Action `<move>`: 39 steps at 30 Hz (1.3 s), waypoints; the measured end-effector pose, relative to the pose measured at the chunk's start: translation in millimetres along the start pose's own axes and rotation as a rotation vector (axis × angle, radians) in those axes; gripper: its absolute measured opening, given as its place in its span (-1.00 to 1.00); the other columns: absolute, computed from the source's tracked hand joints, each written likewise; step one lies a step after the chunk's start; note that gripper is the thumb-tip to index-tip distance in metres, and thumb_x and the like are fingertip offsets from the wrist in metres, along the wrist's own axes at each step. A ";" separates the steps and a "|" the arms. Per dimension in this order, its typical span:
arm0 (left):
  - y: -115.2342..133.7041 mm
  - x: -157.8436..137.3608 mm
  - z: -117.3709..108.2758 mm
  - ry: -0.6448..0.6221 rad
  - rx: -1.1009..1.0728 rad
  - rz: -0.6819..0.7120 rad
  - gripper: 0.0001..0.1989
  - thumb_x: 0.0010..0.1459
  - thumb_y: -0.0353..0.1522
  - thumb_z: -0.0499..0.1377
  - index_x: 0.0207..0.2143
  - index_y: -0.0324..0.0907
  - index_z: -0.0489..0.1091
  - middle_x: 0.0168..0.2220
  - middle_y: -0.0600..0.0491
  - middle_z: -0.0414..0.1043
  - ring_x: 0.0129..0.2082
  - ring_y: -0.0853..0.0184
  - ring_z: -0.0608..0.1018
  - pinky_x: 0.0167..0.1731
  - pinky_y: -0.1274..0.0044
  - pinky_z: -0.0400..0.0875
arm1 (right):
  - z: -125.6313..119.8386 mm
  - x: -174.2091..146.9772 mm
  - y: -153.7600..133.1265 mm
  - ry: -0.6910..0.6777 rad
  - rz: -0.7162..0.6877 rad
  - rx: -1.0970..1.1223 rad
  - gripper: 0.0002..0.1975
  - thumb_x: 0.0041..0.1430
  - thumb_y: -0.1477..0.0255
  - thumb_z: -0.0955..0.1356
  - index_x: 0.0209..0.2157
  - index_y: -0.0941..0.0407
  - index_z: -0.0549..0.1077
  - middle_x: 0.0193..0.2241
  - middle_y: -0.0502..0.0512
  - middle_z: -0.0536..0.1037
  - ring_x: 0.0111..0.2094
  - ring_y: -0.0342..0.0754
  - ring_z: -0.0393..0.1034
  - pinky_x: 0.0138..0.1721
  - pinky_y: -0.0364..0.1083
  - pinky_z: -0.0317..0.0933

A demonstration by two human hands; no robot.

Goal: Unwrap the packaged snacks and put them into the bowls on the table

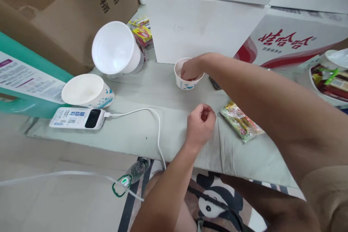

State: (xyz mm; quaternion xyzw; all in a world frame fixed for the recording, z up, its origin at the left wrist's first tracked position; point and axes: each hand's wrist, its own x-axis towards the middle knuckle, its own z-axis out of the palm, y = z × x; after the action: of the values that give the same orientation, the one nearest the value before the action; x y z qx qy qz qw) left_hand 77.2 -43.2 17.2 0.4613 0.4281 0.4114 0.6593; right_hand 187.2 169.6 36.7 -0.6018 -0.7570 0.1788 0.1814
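Observation:
My right hand [193, 68] reaches down into a small white paper bowl [187, 85] with a blue pattern. Its fingertips are hidden behind the rim. Something reddish-brown shows at the bottom, too little of it to name. Nearer to me, my left hand [200, 125] is curled into a loose fist over the cloth, and nothing shows in it. To its right lies a clear packet of colourful wrapped snacks [239, 121]. A dark flat object [214, 83] is partly covered by my right forearm.
On the left are a large white tub [115, 49], a paper bowl [84, 90] and a power bank [77, 118] with a white cable [136, 110]. White boxes [201, 25] line the back. A snack-filled bowl [330, 83] stands far right. Below the edge is a bottle [138, 168].

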 end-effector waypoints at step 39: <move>-55.6 -7.1 61.5 -0.305 0.533 0.173 -0.52 0.02 -0.53 0.26 0.02 -0.03 0.50 0.00 -0.01 0.21 -0.19 0.36 0.53 -0.12 0.44 0.57 | -11.3 -521.4 105.2 0.585 0.799 -0.352 -0.72 0.24 0.34 0.24 -0.14 0.09 0.54 -0.17 0.29 0.60 -0.11 0.22 0.48 0.02 0.22 0.29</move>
State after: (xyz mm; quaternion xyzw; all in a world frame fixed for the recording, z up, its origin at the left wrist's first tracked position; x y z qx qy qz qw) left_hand 141.4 -78.7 -22.2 0.7088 0.3761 0.2654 0.5345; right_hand 391.2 -316.3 -36.0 -0.8897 -0.4045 -0.0716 0.1991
